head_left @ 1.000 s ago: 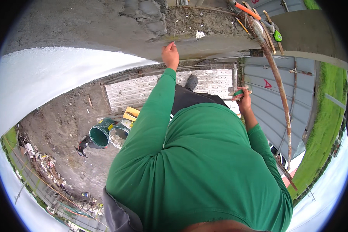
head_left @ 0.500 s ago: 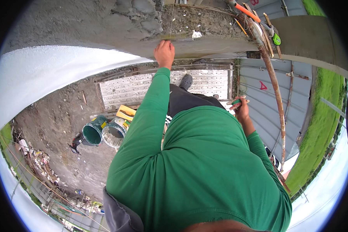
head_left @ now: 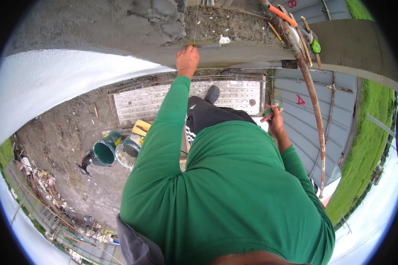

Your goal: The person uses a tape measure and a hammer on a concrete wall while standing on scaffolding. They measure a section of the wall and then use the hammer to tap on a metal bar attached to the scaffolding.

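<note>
Fingers of my left hand [head_left: 187, 62] are curled together at a thin vertical string [head_left: 195, 26], against the grey plastered concrete beam [head_left: 239, 54] at the top. My right hand [head_left: 276, 121], beside my hip at the right, is closed on a small pale piece with green string wound round it [head_left: 267, 113]. My dark-trousered leg and grey shoe [head_left: 212, 94] show below the beam, over a perforated metal scaffold plank [head_left: 137, 102].
Two buckets [head_left: 104, 152], a yellow float [head_left: 141, 126] and debris [head_left: 48, 185] are on the ground at left. A rusty pole [head_left: 311, 92] crosses at right, with wooden strips, an orange tube and a green tape measure [head_left: 315, 46] near its top. Grey corrugated sheets [head_left: 296, 123] stand behind.
My left hand has shifted slightly left along the beam, its fingers more curled. My right hand sits a little lower and further left. The whole view has shifted slightly.
</note>
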The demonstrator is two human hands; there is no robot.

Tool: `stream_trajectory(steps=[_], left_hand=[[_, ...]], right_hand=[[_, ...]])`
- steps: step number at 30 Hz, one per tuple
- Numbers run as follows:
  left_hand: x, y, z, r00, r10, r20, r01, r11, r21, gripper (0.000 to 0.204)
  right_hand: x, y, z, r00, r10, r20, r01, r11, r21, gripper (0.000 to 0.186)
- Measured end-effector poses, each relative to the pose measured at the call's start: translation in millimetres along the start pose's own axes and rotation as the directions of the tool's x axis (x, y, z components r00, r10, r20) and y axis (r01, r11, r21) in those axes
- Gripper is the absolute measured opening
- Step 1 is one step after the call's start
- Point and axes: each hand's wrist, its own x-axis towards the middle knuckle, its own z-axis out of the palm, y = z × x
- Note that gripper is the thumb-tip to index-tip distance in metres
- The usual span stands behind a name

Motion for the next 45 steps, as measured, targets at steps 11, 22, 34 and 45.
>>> stream_trajectory(steps=[11,22,34,45], left_hand=[[-17,6,21,0.941,-0.31,-0.137,0.241,0.896,-0.373,0.025],[3,5,50,0.334,-0.562,0.757,0.518,-0.561,-0.645,0.021],[-8,8,68,0.761,-0.637,-0.124,0.372,0.586,-0.72,0.014],[-9,14,38,0.828,-0.512,-0.228,0.341,0.782,-0.521,0.01]], right_hand=[[-3,3,-13,0.997,0.042,-0.063,-0.051,0.986,-0.16,0.038],[-8,14,-18,0.998,0.05,-0.049,-0.058,0.984,-0.167,0.044],[-14,10,-16,0.997,0.049,-0.054,-0.056,0.99,-0.131,0.04],[-15,11,-23,0.995,0.069,-0.068,-0.08,0.98,-0.183,0.047]])
